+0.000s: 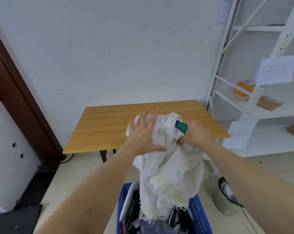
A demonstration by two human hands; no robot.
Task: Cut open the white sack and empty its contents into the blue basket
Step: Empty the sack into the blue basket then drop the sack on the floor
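The white sack [171, 168] hangs upside down over the blue basket [199, 215], its frayed cut end down among packets and dark items inside the basket. My left hand [143, 134] lies flat with fingers spread against the sack's upper left side. My right hand [196, 134] grips the bunched top of the sack together with a green utility knife [181, 127], whose tip points up and left into the fabric folds.
A wooden table [109, 125] stands behind the sack against the white wall. White metal shelving [254, 98] with boxes and paper labels is at the right. A lined waste bin [227, 196] sits right of the basket. A dark door frame [16, 98] is at left.
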